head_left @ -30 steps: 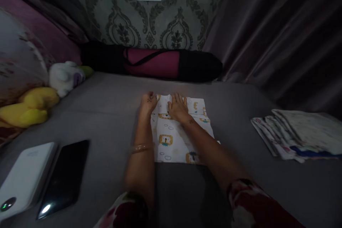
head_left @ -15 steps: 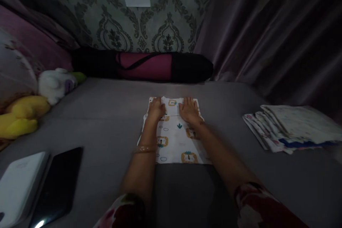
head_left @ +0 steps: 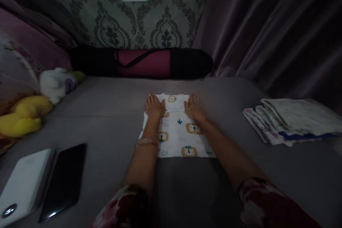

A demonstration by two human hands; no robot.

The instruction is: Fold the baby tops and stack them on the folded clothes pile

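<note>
A white cloth (head_left: 177,135) printed with orange lion faces and green leaves lies on the grey bed surface, its far part folded over. My left hand (head_left: 155,107) rests flat on its far left corner, fingers spread slightly. At the far right corner, my right hand (head_left: 195,107) lies with its fingers stretched out, slightly blurred, touching the edge of the cloth. Neither hand grasps anything that shows.
A stack of folded cloths (head_left: 299,119) lies at the right. On the left are a white device (head_left: 25,185), a black phone (head_left: 64,178), a yellow plush (head_left: 24,115) and a white plush (head_left: 56,83). A black and pink bag (head_left: 144,63) lies along the wall.
My right hand has slid right towards the cloth's far right corner. My left hand has shifted slightly left. The whole view has tilted a little.
</note>
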